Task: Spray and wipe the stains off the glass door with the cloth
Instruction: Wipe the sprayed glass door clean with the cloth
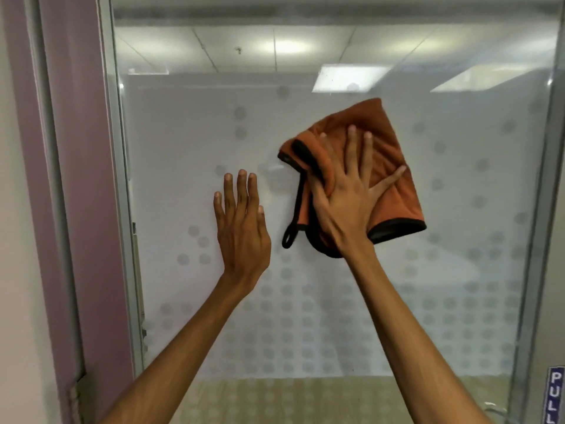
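I see the dot-patterned glass door (189, 148) filling the view, its mauve frame (76, 179) down the left edge. The orange, black-edged cloth (394, 185) lies bunched against the glass right of centre, pressed there by my right grip (348, 203), fingers spread straight over it. My left grip (241, 228) lies flat on bare glass just left of the cloth, fingers straight and close together, holding nothing; a blue PULL sign (555, 396) sits lower right.

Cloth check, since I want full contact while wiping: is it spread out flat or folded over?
Folded over. The orange cloth shows layered black-trimmed edges and creases under the right hand pressing it to the glass door.
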A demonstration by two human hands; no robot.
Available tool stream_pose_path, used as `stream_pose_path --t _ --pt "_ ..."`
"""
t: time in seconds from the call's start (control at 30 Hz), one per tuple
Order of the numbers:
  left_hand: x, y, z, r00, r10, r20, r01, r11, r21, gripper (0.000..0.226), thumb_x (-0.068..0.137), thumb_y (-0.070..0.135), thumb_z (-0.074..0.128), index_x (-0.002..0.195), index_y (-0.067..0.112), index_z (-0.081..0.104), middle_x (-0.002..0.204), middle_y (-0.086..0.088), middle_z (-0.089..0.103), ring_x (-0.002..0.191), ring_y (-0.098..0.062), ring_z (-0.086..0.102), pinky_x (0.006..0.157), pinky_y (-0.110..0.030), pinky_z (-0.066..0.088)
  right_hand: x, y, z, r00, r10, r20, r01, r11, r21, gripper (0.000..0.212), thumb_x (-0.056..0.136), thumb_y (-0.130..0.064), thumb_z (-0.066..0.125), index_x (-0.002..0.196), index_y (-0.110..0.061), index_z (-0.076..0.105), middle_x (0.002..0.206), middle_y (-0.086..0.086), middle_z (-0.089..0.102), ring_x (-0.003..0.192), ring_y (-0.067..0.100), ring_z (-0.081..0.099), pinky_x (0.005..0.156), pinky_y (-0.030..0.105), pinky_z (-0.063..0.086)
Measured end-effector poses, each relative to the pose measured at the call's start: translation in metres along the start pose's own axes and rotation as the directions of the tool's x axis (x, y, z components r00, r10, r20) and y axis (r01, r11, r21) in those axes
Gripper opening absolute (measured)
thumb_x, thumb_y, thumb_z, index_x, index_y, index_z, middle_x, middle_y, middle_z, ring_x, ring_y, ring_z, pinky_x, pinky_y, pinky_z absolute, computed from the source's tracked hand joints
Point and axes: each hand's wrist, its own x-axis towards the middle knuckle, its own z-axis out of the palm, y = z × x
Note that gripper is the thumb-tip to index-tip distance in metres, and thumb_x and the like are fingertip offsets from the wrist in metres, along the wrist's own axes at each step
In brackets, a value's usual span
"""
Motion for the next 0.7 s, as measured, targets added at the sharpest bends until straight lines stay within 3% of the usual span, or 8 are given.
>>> stream_pose_path --t 0.17,0.3,0.37,0.53,0.57,0.7 --pt "0.007 -0.006 -0.004 0.999 0.032 0.021 -0.032 0.999 0.032 0.053 0.106 0.019 0.025 0.158 0.012 0.016 0.166 -0.01 0.01 0.155 -0.025 0.003 0.127 -0.042 0.003 -0.04 0.03 -0.003 0.982 -0.165 0.091 0.171 0.983 -0.071 0.065 0.094 -0.055 0.037 0.156 -0.042 0.023 0.168 0.0 0.015 0.157 0.024 0.006 0.109 0.08 -0.005" --pt "0.023 -0.008 -0.011 0.998 0.057 0.03 -0.059 0.997 0.049 0.053 0.106 0.021 0.026 0.158 0.015 0.019 0.167 -0.009 0.011 0.155 -0.027 0.003 0.127 -0.043 0.002 0.015 0.046 -0.01 0.984 0.176 -0.039 -0.177 0.984 -0.015 0.059 0.099 -0.062 0.027 0.155 -0.047 0.018 0.168 0.001 0.014 0.157 0.026 0.005 0.105 0.084 -0.002" --pt "0.036 -0.002 -0.009 0.998 0.06 0.016 -0.061 0.997 0.046 0.052 0.106 0.02 0.026 0.158 0.014 0.019 0.166 -0.009 0.012 0.155 -0.027 0.003 0.127 -0.043 0.001 0.047 0.028 -0.008 0.972 0.221 -0.076 -0.221 0.975 0.004 0.06 0.099 -0.067 0.018 0.155 -0.048 0.01 0.169 0.001 0.013 0.157 0.026 0.004 0.105 0.083 -0.003" --pt "0.057 0.004 -0.009 0.998 0.06 -0.009 -0.059 0.997 0.051 0.053 0.106 0.021 0.025 0.158 0.012 0.017 0.166 -0.009 0.012 0.155 -0.026 0.005 0.127 -0.041 0.002 0.024 0.018 -0.004 0.995 -0.1 0.008 0.1 0.991 -0.088 0.061 0.1 -0.065 0.02 0.157 -0.045 0.01 0.169 0.001 0.012 0.157 0.026 0.004 0.108 0.081 -0.007" --pt "0.057 0.002 -0.01 0.998 0.065 -0.001 -0.065 0.996 0.057 0.054 0.106 0.022 0.025 0.158 0.012 0.017 0.166 -0.009 0.012 0.155 -0.025 0.005 0.127 -0.041 0.002 0.014 0.027 -0.006 0.995 -0.089 0.033 0.092 0.991 -0.095 0.06 0.1 -0.065 0.02 0.156 -0.046 0.012 0.169 -0.001 0.012 0.157 0.025 0.003 0.108 0.081 -0.006" --pt "0.068 0.004 -0.011 0.994 0.113 0.009 -0.113 0.992 0.052 0.053 0.106 0.021 0.026 0.158 0.014 0.02 0.166 -0.008 0.013 0.155 -0.025 0.006 0.127 -0.044 0.004 0.05 0.034 -0.011 0.974 0.22 -0.057 -0.218 0.975 0.045 0.055 0.101 -0.063 0.019 0.152 -0.056 0.001 0.169 0.0 0.008 0.157 0.025 -0.002 0.106 0.083 -0.006"
